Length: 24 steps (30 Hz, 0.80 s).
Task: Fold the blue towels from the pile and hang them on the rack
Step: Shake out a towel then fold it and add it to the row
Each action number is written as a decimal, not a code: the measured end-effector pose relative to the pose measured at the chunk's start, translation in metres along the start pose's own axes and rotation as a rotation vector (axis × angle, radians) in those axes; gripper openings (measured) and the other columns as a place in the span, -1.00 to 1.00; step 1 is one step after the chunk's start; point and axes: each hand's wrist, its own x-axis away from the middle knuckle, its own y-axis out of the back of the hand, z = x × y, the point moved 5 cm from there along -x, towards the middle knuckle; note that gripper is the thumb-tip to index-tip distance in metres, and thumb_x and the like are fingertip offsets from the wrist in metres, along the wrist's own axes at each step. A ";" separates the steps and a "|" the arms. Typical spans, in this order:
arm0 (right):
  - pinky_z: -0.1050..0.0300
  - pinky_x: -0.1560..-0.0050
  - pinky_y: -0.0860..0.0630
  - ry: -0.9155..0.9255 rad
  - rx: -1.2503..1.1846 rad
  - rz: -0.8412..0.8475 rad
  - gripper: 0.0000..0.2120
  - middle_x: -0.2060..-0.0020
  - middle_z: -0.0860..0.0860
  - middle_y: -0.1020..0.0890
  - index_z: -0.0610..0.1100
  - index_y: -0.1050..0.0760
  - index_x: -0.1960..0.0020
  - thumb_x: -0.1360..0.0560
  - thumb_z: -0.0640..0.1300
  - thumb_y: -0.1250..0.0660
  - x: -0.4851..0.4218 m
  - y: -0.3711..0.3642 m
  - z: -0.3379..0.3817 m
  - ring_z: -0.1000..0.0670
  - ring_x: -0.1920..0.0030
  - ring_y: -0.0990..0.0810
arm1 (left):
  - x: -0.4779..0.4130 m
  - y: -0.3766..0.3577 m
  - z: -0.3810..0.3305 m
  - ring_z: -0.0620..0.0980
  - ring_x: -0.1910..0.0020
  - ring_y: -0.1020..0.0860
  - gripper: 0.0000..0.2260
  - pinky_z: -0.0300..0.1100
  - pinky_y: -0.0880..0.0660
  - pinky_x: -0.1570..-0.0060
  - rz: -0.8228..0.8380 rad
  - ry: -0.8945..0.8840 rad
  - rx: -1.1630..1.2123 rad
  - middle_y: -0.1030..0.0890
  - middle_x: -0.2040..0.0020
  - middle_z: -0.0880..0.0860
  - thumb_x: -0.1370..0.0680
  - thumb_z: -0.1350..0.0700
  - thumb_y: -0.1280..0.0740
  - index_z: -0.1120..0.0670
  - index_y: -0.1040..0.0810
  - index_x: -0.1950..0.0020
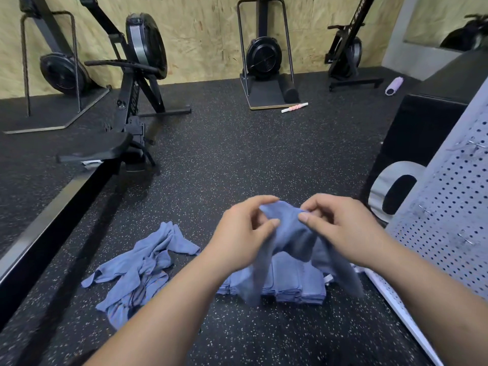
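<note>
1. Grip: my left hand (pixel 245 231) and my right hand (pixel 340 228), close together, each pinching the top edge of one blue towel (pixel 287 220) between thumb and curled fingers.
2. Held blue towel: raised above the speckled black floor (pixel 237 154), bunched between my hands, its two sides hanging down in loose drapes.
3. Folded stack (pixel 298 281): blue towels laid flat in a neat pile on the floor, directly below my hands and partly hidden by the hanging drapes.
4. Loose pile (pixel 137 270): crumpled blue towels on the floor, left of the folded stack and just apart from it.
5. Perforated grey panel (pixel 454 207): at the floor's right edge, leaning, near the folded stack.
6. Rowing machine (pixel 145 46): far left, black, towards the floor's far edge by the board wall.
7. Purple roller (pixel 394 85) and pink-and-white stick (pixel 294 107): lying on the floor near its far edge
</note>
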 end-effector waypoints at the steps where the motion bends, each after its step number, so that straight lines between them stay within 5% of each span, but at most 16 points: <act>1: 0.20 0.18 -0.49 0.020 -0.016 0.028 -0.94 0.28 0.10 -0.68 0.07 -0.65 0.07 -0.58 -0.04 -0.49 0.001 -0.005 0.007 -0.01 0.27 -0.61 | 0.002 -0.008 -0.005 -0.15 0.30 -0.53 -0.73 -0.16 -0.54 0.14 0.063 -0.031 0.036 -0.63 0.26 -0.07 -0.59 0.05 -0.47 -0.15 -0.64 -0.28; 9: 0.23 0.26 -0.51 -0.037 0.032 0.097 -0.93 0.29 0.14 -0.69 0.11 -0.67 0.08 -0.58 -0.03 -0.49 0.001 -0.013 0.005 0.08 0.29 -0.63 | 0.004 -0.011 -0.002 -0.06 0.31 -0.57 -0.97 0.14 -0.69 0.14 0.056 0.069 0.163 -0.69 0.26 0.05 -0.59 0.07 -0.51 0.00 -0.72 0.04; 18: 0.41 0.25 -0.42 -0.149 0.174 0.018 -0.86 0.34 0.25 -0.67 0.11 -0.66 0.21 -0.47 0.03 -0.58 0.000 0.016 -0.013 0.19 0.28 -0.63 | -0.005 0.024 0.018 -0.19 0.43 -0.44 -0.93 -0.20 -0.39 0.28 -0.180 0.178 0.042 -0.56 0.41 -0.18 -0.58 0.06 -0.51 -0.05 -0.71 0.11; 24: 0.09 0.26 -0.48 -0.207 0.100 -0.008 -0.80 0.37 0.12 -0.66 0.06 -0.64 0.19 -0.41 0.08 -0.64 0.001 0.035 -0.023 0.07 0.39 -0.54 | -0.006 0.046 0.027 -0.20 0.50 -0.45 -0.92 -0.27 -0.36 0.48 -0.281 0.223 -0.068 -0.61 0.36 -0.11 -0.59 0.03 -0.48 -0.09 -0.67 0.11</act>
